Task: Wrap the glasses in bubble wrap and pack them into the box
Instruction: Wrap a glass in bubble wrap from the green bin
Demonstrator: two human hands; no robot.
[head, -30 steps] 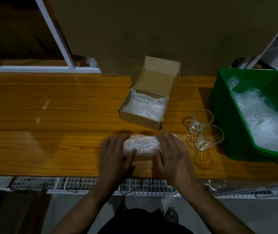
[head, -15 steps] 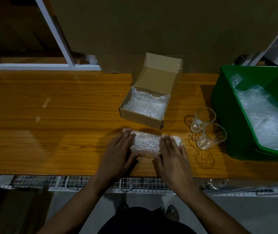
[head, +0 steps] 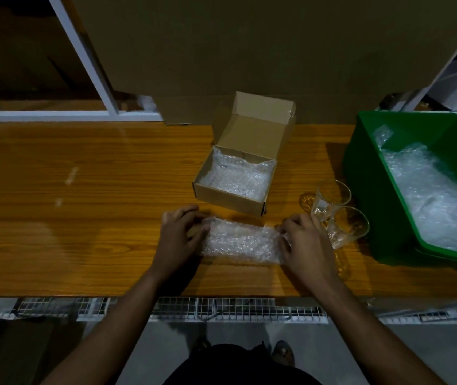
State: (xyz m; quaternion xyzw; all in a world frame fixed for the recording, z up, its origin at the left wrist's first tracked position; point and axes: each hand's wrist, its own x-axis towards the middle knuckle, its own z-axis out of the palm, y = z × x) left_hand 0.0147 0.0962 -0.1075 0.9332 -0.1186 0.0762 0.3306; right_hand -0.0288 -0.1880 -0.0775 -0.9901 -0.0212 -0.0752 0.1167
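A roll of bubble wrap [head: 240, 241] lies lengthwise on the wooden table [head: 83, 218], just in front of the open cardboard box [head: 231, 200]. My left hand [head: 177, 240] grips its left end with curled fingers. My right hand [head: 302, 243] grips its right end the same way. Whatever is inside the roll is hidden by the wrap. The box is lined with bubble wrap and its lid stands up at the back. Two bare clear glasses [head: 341, 218] lie tilted to the right of my right hand.
A green bin [head: 366, 190] holding loose bubble wrap [head: 438, 201] stands at the right. A big cardboard sheet [head: 249, 51] leans behind the table. White frame bars [head: 88, 65] rise at the back left. A wire grid [head: 235, 309] runs under the table's near edge.
The roll has moved away from me toward the box. My hands slid apart from its top to its two ends, and their fingers have curled around them.
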